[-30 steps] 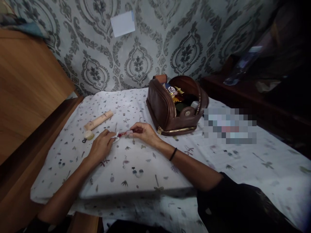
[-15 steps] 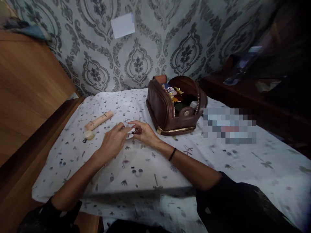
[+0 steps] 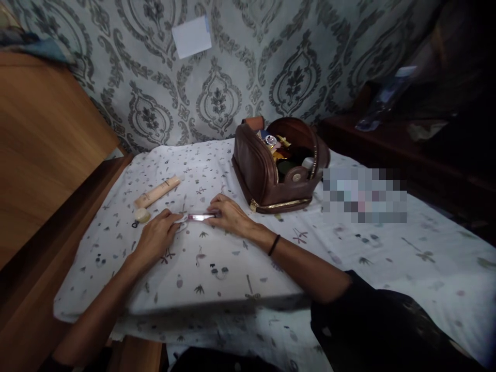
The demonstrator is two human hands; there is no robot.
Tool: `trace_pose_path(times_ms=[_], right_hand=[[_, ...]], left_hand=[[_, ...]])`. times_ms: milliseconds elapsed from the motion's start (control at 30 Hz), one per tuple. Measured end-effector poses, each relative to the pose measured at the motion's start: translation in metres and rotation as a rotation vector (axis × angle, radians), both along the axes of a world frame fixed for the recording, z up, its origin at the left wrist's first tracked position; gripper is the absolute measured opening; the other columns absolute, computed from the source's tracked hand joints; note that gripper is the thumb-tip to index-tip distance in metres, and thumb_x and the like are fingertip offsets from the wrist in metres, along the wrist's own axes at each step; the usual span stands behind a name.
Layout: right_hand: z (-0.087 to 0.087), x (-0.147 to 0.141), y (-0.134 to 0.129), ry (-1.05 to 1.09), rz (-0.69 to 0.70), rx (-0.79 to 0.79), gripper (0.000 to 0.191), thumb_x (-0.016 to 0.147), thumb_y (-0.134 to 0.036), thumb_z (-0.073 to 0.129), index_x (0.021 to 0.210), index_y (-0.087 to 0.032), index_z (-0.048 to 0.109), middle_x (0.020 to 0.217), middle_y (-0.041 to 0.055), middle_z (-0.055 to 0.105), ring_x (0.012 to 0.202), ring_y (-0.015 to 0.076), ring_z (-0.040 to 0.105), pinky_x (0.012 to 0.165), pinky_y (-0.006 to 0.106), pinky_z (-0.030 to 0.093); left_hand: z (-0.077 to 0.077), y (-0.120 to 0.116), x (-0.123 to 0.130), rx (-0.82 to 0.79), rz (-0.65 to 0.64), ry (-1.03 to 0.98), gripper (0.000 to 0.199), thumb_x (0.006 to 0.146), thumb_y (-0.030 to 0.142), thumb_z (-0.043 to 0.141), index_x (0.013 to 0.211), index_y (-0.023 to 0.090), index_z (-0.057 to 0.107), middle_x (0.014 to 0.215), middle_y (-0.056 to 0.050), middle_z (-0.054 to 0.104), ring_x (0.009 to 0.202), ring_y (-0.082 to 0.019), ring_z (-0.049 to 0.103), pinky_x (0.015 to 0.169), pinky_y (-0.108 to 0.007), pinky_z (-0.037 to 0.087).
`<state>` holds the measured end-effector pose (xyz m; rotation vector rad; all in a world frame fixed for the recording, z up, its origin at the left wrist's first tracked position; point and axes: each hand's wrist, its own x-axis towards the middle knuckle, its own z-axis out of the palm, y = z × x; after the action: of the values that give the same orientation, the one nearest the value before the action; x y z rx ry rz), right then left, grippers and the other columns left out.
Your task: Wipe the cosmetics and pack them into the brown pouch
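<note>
My right hand (image 3: 228,214) pinches the dark end of a small slim tube (image 3: 201,217), which lies level and points left. Close to its other end, my left hand (image 3: 158,232) has its fingers pressed around a small white piece (image 3: 181,222). Up and left of that hand, a peach squeeze tube (image 3: 158,191) lies on the patterned white cloth (image 3: 217,253). Below the peach tube is a small round yellowish item (image 3: 142,215) with a dark ring. A brown leather bag (image 3: 259,175) stands unzipped behind my right hand, with several small items inside.
A blurred, pixelated item (image 3: 364,196) lies right of the bag. Wooden furniture (image 3: 50,134) borders the left side. On a dark surface (image 3: 387,142) at the back right lies a clear bottle (image 3: 387,98). A white paper (image 3: 192,37) is on the patterned wall.
My left hand has moved left and slightly down, away from my right hand. The slim tube now shows in the gap between them.
</note>
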<state>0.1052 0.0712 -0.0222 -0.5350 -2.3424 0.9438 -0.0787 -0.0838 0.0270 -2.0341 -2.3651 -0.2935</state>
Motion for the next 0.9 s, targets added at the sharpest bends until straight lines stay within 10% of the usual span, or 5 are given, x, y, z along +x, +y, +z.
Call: trace_pose_path(times_ms=[300, 500, 900], right_hand=[[0.001, -0.001, -0.001, 0.011, 0.041, 0.072, 0.011, 0.075, -0.014, 0.077, 0.081, -0.016, 0.068, 0.083, 0.0018, 0.058, 0.082, 0.0159, 0.054, 0.073, 0.026, 0.041], [-0.001, -0.002, -0.001, -0.026, -0.004, 0.086, 0.023, 0.069, -0.02, 0.08, 0.084, -0.015, 0.064, 0.08, 0.0011, 0.057, 0.081, 0.0172, 0.053, 0.072, 0.026, 0.039], [0.005, 0.004, -0.002, -0.087, 0.148, 0.173, 0.019, 0.085, -0.016, 0.07, 0.103, -0.019, 0.075, 0.087, 0.0049, 0.059, 0.088, 0.019, 0.055, 0.077, 0.028, 0.04]], left_hand=[[0.023, 0.014, 0.029, 0.183, -0.062, 0.056, 0.031, 0.097, 0.026, 0.047, 0.118, 0.024, 0.07, 0.101, -0.005, 0.064, 0.092, -0.022, 0.063, 0.073, -0.029, 0.049], [0.019, 0.032, 0.063, 0.03, -0.191, 0.072, 0.032, 0.099, 0.022, 0.043, 0.119, 0.025, 0.069, 0.103, -0.006, 0.061, 0.094, -0.022, 0.061, 0.071, -0.03, 0.049], [-0.003, 0.002, -0.006, 0.186, -0.031, -0.273, 0.035, 0.094, 0.037, 0.047, 0.111, 0.017, 0.071, 0.101, -0.008, 0.068, 0.096, -0.024, 0.065, 0.087, -0.036, 0.05]])
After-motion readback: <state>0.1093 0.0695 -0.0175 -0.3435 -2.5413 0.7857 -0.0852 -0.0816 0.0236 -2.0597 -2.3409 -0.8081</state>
